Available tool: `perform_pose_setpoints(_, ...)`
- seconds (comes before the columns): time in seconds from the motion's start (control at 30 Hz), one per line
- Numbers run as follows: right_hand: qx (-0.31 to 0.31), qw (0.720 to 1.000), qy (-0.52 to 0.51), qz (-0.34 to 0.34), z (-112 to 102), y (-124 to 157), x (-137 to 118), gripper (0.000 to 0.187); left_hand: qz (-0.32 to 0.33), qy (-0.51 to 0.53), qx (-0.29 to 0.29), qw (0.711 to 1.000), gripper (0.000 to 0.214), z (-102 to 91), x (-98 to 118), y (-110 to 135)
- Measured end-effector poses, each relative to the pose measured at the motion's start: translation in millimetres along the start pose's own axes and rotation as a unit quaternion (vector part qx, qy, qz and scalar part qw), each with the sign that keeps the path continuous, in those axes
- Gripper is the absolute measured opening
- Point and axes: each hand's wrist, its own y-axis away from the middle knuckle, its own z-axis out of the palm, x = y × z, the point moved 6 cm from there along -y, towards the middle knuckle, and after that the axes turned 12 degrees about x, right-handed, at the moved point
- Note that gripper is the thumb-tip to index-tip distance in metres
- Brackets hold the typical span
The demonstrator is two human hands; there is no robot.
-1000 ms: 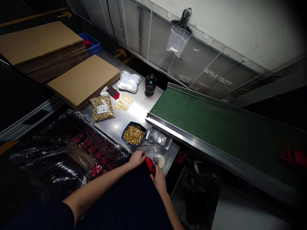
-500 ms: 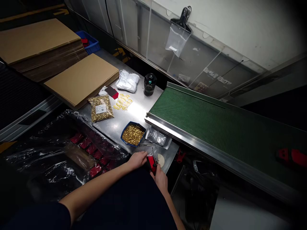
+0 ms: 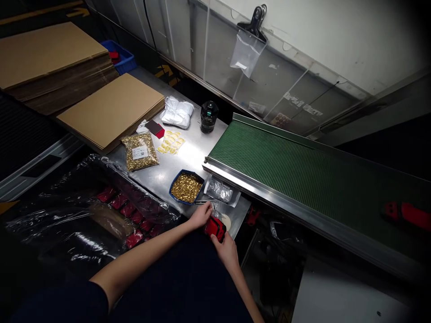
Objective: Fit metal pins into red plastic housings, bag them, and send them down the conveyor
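Red piece [image 3: 210,227] gripped in right hand [image 3: 227,252]; left hand [image 3: 201,215], hold unclear; metal table [image 3: 161,177] beside green conveyor [image 3: 269,159].

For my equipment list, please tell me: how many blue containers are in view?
2. One, a blue tray of gold-coloured pieces, is just beyond the left hand; the other, a blue bin, is beside the larger cardboard stack. Others may be hidden.
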Motion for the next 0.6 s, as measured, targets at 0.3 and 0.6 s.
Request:
perform_pose_setpoints(0.3,-0.023,0.996,-0.065,0.051,15,-10,20,0.052,-0.064,0.051,-0.048,0.996,0.027,22.8,-29,18)
perform_pose_setpoints(0.6,0.003,0.999,0.031,0.035,4,-4,12,0.058,0.0,0.073,-0.073,0.995,0.023,4.9,-7,42)
